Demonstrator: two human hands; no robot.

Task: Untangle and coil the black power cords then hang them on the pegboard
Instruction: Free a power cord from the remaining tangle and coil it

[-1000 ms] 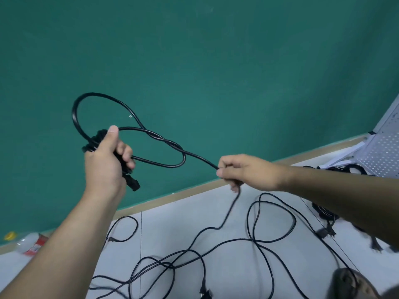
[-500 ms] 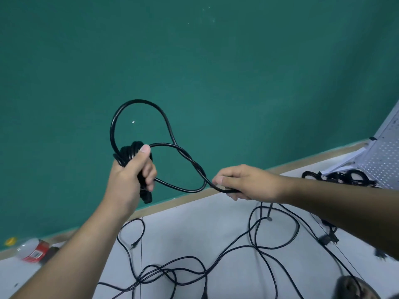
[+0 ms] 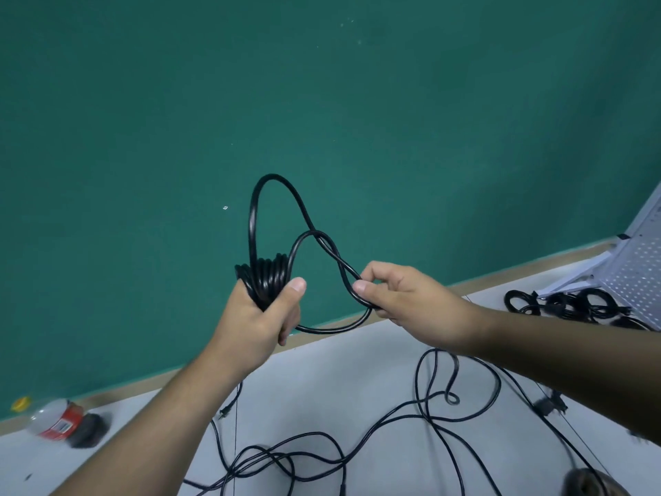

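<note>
At the far left a plastic bottle (image 3: 53, 422) with a red label lies on its side on the pale floor (image 3: 322, 381), at the foot of the green wall (image 3: 322, 102), with a yellow cap (image 3: 21, 403) just beside it. Further right the left hand (image 3: 261, 316) is raised in front of the wall. Its fingers (image 3: 286, 327) are curled tight round a bundle of several turns of black power cord (image 3: 266, 277), and the thumb presses on the outermost turn. A tall loop rises from the bundle, and a smaller loop crosses it and runs to the right hand (image 3: 404, 302). There the fingers (image 3: 375, 272) pinch the strand between thumb and forefinger, and the cord curves below back toward the left hand. Beneath both forearms the loose cords (image 3: 357, 452) sprawl tangled on the floor, with a plug (image 3: 547, 406) near the right forearm. At the far right several coiled cords (image 3: 572, 304) lie on the floor against the base of the white pegboard (image 3: 636, 273), which stands tilted.
</note>
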